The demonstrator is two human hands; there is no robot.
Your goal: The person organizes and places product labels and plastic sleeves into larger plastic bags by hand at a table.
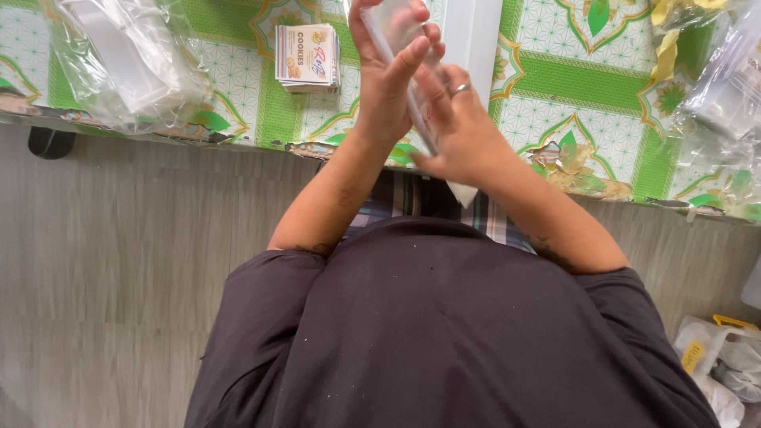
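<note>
**Both hands closed around a clear plastic sleeve above the table edge**

The person's left hand (386, 83) and right hand (458, 131) meet over the near edge of the green patterned tablecloth (571, 79). Between them they hold a clear plastic sleeve (396, 28), tilted, with a white corner poking out below the right hand. The left hand's fingers curl around the sleeve's upper part, thumb pressed across its front. The right hand's fingers are bent and pinch the lower part; a ring shows on one finger.

On the tablecloth, just beyond and to the left of the left hand, lies a small stack of printed cards (307, 55). Farther left of the cards sits a heap of clear plastic bags (127, 63). Well to the right of the hands, at the tablecloth's right end, lie more clear bags (717, 103). A white bag (725, 361) rests on the floor, below the tablecloth's right end.
</note>
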